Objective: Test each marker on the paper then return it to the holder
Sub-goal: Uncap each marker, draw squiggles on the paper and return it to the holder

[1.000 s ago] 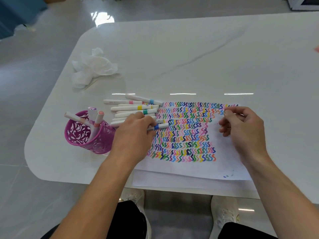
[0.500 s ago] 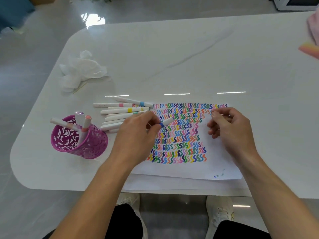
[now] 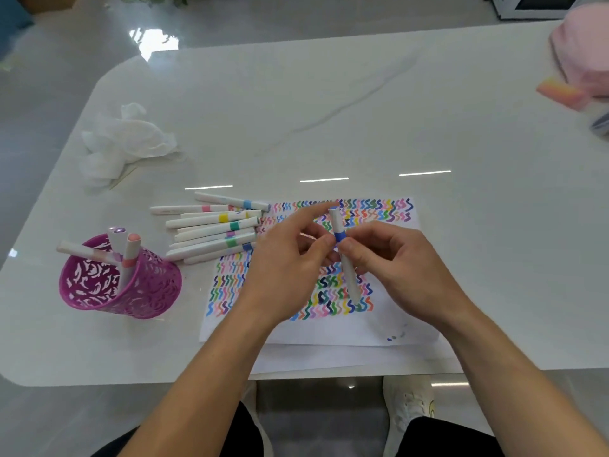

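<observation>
Above the paper [image 3: 329, 328], near the table's [image 3: 329, 110] front edge, a blue-banded marker [image 3: 348, 275] is held almost upright, pinched at its band by the left hand [image 3: 283, 275] and the right hand [image 3: 405, 268]. Toward the front-left corner, three markers [image 3: 127, 255] are seen standing in the purple holder [image 3: 148, 291].

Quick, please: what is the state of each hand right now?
Left hand: pinches the marker.
Right hand: grips the same marker.

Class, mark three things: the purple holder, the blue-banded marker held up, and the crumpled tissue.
purple holder [image 3: 150, 291]: head view, front wall.
blue-banded marker [image 3: 339, 236]: head view, blue band.
crumpled tissue [image 3: 127, 143]: head view, its middle.
</observation>
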